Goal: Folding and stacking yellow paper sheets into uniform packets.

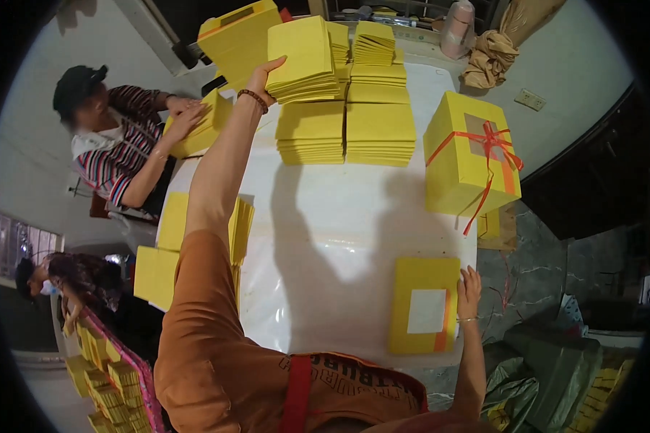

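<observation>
My left hand (267,78) reaches to the far side of the table. It is closed on the edge of a thick stack of yellow folded paper packets (301,52), with the thumb on top. Other yellow stacks (380,130) stand below and beside it in rows. At the near right, my right hand (469,292) rests along the right edge of a yellow box (404,307), its fingers stretched out. A pale rectangle and an orange strip mark that box's upper face.
A yellow box tied with red ribbon (440,159) stands at the right table edge. More yellow packets (159,270) lie at the left by my arm. A co-worker (123,137) handles yellow packets (213,123) at the left. A pink roll (458,29) stands behind the white table (325,274).
</observation>
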Available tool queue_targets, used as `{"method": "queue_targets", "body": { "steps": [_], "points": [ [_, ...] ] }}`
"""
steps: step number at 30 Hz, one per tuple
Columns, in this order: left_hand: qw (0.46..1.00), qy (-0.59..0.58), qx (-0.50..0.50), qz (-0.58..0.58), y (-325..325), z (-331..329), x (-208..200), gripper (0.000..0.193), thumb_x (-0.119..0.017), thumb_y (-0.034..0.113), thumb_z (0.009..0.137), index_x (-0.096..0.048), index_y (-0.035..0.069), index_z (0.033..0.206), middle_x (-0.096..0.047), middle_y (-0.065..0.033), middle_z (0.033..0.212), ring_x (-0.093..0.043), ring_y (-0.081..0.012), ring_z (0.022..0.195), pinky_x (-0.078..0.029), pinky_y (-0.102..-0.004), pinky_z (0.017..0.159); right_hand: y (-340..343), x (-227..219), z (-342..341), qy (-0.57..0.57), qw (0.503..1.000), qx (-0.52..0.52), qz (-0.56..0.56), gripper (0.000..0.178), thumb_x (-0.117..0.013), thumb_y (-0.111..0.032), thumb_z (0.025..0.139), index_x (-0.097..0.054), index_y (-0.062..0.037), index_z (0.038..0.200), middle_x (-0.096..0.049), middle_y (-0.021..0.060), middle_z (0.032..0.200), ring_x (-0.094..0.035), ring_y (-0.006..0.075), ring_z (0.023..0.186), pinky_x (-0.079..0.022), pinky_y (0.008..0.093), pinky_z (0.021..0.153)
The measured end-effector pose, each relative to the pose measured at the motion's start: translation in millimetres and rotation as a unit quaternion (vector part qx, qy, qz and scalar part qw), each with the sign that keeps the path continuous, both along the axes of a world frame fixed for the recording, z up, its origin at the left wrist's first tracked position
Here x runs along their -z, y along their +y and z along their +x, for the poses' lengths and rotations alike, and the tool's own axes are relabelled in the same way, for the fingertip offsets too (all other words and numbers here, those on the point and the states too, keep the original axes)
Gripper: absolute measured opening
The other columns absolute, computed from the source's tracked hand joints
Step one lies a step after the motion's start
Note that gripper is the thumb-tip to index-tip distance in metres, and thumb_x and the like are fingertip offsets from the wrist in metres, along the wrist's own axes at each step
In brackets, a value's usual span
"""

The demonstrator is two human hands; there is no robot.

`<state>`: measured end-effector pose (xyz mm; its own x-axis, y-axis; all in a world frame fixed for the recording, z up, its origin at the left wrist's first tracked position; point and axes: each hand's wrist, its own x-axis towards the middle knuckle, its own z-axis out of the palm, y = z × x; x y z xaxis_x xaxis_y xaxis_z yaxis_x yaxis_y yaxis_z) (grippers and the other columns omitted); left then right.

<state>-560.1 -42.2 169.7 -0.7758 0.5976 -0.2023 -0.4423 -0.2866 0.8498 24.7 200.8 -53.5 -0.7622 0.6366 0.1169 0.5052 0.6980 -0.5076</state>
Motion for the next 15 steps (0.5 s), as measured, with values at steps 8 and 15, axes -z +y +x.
{"method": "queue_targets", "body": {
  "steps": [8, 15],
  "points": [
    [0.998, -0.051, 0.015, -0.023, 50, -70, 71, 0.035, -0.063, 0.022, 0.079, -0.055, 0.002, 0.108, -0.06, -0.0128, 0.105, -0.059, -0.0262, 0.092, -0.047, -0.0392, 0.081, -12, -1, -9, -0.032, 0.999, 0.029, -0.03, 0.028, -0.046, -0.021, 0.087, -0.051, -0.0141, 0.113, -0.04, 0.0067, 0.132, -0.025, 0.03, 0.129, -0.023, 0.0401, 0.103],
    [0.991, -0.106, 0.035, -0.069, 77, -89, 88, 0.035, -0.063, 0.022, 0.078, -0.055, 0.003, 0.106, -0.06, -0.0125, 0.103, -0.058, -0.0263, 0.092, -0.046, -0.0396, 0.081, -6, -6, -6, -0.055, 0.998, 0.018, -0.034, 0.038, -0.036, -0.035, 0.09, -0.05, -0.0111, 0.117, -0.035, 0.01, 0.136, -0.024, 0.0331, 0.129, -0.021, 0.0442, 0.102]
  ]
}}
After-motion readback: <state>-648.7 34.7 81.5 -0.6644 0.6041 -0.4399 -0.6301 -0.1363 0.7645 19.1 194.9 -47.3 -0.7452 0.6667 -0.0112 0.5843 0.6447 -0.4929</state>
